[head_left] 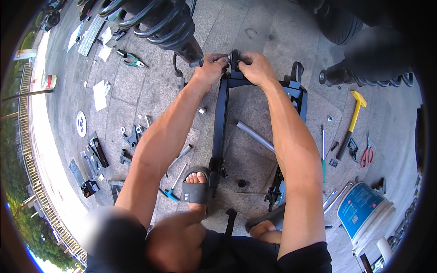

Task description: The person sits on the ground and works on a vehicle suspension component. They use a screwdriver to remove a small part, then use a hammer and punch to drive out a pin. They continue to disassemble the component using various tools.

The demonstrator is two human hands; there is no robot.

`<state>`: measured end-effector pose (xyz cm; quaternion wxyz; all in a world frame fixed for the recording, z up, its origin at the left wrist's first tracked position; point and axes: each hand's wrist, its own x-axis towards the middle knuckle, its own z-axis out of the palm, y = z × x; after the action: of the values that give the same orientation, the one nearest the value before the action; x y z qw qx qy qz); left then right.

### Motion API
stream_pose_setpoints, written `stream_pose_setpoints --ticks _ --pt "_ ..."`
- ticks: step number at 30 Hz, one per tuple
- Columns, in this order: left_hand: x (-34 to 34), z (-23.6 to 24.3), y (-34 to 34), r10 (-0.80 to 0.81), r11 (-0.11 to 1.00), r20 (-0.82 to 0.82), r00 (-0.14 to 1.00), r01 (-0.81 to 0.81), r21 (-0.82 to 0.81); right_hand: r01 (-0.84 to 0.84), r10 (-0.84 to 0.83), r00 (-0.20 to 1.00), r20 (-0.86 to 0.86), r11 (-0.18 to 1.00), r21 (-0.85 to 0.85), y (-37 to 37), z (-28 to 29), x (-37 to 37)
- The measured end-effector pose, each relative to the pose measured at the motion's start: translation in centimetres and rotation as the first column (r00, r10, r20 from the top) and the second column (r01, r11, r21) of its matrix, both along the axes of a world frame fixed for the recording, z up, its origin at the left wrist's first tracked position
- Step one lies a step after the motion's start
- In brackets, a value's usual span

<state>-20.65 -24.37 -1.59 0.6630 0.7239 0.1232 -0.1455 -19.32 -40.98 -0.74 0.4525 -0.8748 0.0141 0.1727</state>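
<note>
My left hand (214,67) has its fingers curled beside an upright black bracket (234,61) on the top crossbar of a black metal frame (220,123); what is between those fingers is too small to make out. My right hand (255,69) pinches at the bracket's other side, fingers closed on it. Just left of my left hand, the lower end of a black coil-spring shock absorber (159,27) hangs down from the upper edge. The frame reaches down toward my sandalled foot (195,191), and a silver tube (255,135) lies inside it on the paving.
Around lie pliers (132,59), a T-handle tool (172,193), a yellow-headed hammer (357,104), red-handled pliers (366,157), small parts and papers. A blue-and-white bucket (359,209) stands at lower right. Another coil shock (382,79) is at upper right; a railing (32,150) runs along the left.
</note>
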Motion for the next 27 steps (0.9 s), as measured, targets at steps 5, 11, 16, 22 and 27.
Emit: stream_pose_setpoints --ticks 5,11,16,22,27 --pt "-0.7 0.0 -0.4 -0.044 0.975 0.015 0.999 0.040 0.217 0.007 -0.006 1.000 0.028 1.000 -0.030 -0.1 0.4 -0.4" --pt "-0.6 -1.0 -0.4 0.095 0.919 -0.139 0.986 -0.140 -0.368 -0.032 0.036 0.997 0.066 0.998 -0.063 -0.1 0.7 -0.6" --pt "-0.3 -1.5 0.0 0.058 0.966 -0.080 0.995 -0.076 -0.246 -0.036 0.037 0.997 0.063 0.999 -0.004 -0.1 0.2 -0.4" --pt "-0.3 -1.8 0.1 0.011 0.993 -0.002 1.000 -0.011 -0.122 -0.034 0.033 0.998 0.061 0.999 0.023 -0.3 -0.2 -0.3" --pt "-0.5 -1.5 0.4 -0.014 0.988 0.006 1.000 0.015 -0.152 -0.014 0.015 1.000 0.014 0.997 -0.075 -0.2 0.3 0.0"
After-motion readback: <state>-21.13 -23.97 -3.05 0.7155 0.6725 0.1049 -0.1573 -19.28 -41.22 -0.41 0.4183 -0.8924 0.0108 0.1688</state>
